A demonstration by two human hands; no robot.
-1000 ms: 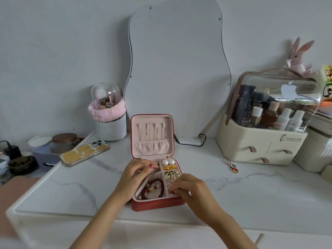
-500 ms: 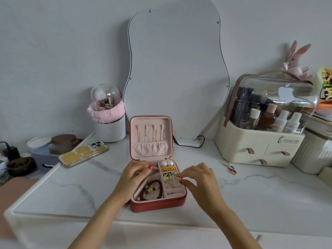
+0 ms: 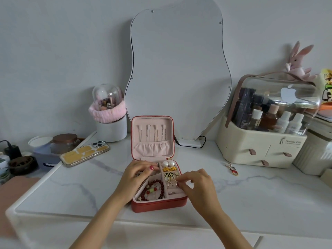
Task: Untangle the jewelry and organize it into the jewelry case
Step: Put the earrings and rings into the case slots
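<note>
The red jewelry case lies open mid-table, its pink lid upright with thin chains hanging inside. The compartments hold two pearls, gold pieces, black-and-white studs, a ring and a red bead bracelet. My left hand lies over the back-left compartment with fingers curled, and a glint of silver shows between them. At the case's right rim, my right hand pinches a small tangled gold earring over the middle-right compartment.
A loose red-and-gold piece lies on the marble top right of the case. A phone and a white brush holder are at the left. A mirror stands behind. At the right is a cosmetics organizer.
My right hand moved from the case's front compartment up and right to the middle-right one, now pinching the gold earring. My left hand stayed in place.
</note>
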